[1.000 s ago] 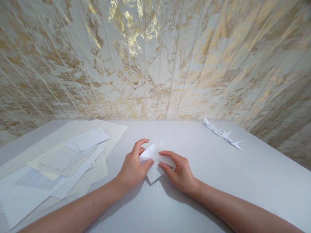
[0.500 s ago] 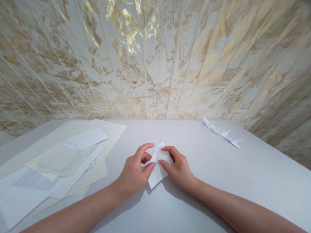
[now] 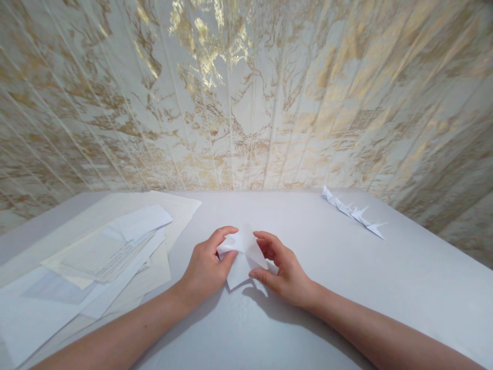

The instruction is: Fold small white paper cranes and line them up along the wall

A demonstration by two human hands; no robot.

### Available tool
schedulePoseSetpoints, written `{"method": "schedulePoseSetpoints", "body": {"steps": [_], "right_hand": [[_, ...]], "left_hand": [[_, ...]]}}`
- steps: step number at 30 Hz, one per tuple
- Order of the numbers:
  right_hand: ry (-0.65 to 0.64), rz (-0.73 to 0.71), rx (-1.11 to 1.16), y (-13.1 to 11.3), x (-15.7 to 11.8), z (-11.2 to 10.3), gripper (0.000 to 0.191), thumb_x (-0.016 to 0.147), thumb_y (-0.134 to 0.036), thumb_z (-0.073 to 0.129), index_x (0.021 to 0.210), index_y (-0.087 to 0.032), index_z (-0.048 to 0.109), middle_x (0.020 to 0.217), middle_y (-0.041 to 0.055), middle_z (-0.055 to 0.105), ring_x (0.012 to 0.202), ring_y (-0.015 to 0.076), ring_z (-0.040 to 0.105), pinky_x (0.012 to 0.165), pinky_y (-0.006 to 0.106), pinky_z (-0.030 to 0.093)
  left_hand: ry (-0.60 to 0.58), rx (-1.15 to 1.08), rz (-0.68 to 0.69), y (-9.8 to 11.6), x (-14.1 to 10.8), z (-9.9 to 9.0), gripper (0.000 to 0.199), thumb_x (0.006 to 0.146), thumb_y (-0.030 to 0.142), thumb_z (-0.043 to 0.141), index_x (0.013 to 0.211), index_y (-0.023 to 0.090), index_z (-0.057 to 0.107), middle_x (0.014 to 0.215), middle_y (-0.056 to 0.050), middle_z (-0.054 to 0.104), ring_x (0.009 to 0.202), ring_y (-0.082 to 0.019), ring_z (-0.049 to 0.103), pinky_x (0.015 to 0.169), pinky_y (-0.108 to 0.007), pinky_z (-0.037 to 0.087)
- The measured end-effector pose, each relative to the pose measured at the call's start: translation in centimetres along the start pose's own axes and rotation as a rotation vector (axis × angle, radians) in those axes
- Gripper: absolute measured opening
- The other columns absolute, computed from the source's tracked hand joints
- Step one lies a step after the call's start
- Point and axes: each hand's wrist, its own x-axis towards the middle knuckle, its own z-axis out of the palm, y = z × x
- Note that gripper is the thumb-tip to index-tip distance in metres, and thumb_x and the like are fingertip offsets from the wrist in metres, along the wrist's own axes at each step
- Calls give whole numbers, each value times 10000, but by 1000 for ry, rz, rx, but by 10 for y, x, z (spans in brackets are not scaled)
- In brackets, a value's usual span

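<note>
Over the smooth white desk [image 3: 239, 339], the left hand [image 3: 206, 267] pinches a small, pointed, creased white paper [image 3: 239, 270] while the right hand [image 3: 289, 272] keeps a spread grip at its edge, apparently mid-fold, which calls for careful edge alignment.

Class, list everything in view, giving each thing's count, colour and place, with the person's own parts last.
Creased paper: one, white, between the two hands.
Loose papers: several, overlapping, white and cream, left side of the table.
Small folded papers: several in a row, exact count unclear, white, far right of the table.
Table: one, pale, beneath everything.
Backdrop: one, whitish with gold pattern, behind the table.
Left hand: one, bare, holding the creased paper's left side.
Right hand: one, bare, at its right side.
</note>
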Motion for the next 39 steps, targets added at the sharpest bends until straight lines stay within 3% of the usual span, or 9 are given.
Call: {"method": "schedulePoseSetpoints", "body": {"steps": [5, 9, 16, 21, 26, 32, 39], "right_hand": [[109, -22, 39, 10, 3, 1, 520, 693, -318, 693, 1123, -222, 419, 757, -18, 495, 625, 105, 497, 574, 225, 455], [97, -37, 55, 10, 2, 4, 526, 679, -341, 703, 1109, -225, 421, 720, -36, 475, 600, 96, 499, 545, 207, 454], [23, -60, -121, 5, -1, 2, 417, 758, -296, 614, 1137, -203, 466, 851, 39, 558, 724, 135, 553, 610, 239, 489], [-54, -162, -335, 4, 0, -2, 188, 792, -288, 583, 943, -176, 600, 768, 44, 573, 596, 112, 520, 546, 223, 460], [-22, -196, -427, 5, 0, -1, 150, 806, -254, 567, 905, -150, 610, 700, 51, 601, 589, 130, 553, 532, 223, 454], [-92, -86, -544, 6, 1, 0, 244, 756, -80, 552, 987, -133, 607, 781, 73, 653, 667, 162, 608, 625, 260, 488], [-220, -48, -769, -2, 4, -5, 201, 734, -48, 577, 901, -133, 649, 786, 78, 658, 699, 188, 629, 623, 255, 485]], "left_hand": [[-49, 42, 105, 2, -3, 2, 186, 739, 178, 513, 881, 217, 626, 836, 15, 690, 669, -126, 615, 641, -208, 473], [-122, 76, 206, 4, -5, 3, 185, 737, 135, 504, 837, 218, 636, 810, 7, 697, 743, -145, 634, 731, -237, 481], [-171, 184, 214, -1, -2, 1, 269, 763, 130, 451, 970, 222, 594, 931, -13, 685, 857, -166, 625, 817, -284, 467], [-232, 281, 265, -1, -3, 2, 317, 780, 122, 418, 1060, 214, 537, 1011, -43, 660, 916, -184, 608, 836, -306, 452], [-312, 367, 285, 1, -6, 5, 362, 780, 119, 403, 1133, 170, 466, 1027, -95, 629, 925, -227, 583, 821, -366, 449], [-395, 344, 213, 4, -5, 2, 362, 794, 95, 356, 1151, 106, 416, 1063, -146, 586, 1008, -224, 536, 868, -353, 417], [-500, 540, 29, 18, 0, -9, 223, 783, 129, 445, 985, 142, 540, 875, -115, 612, 856, -243, 584, 752, -342, 434]]}}
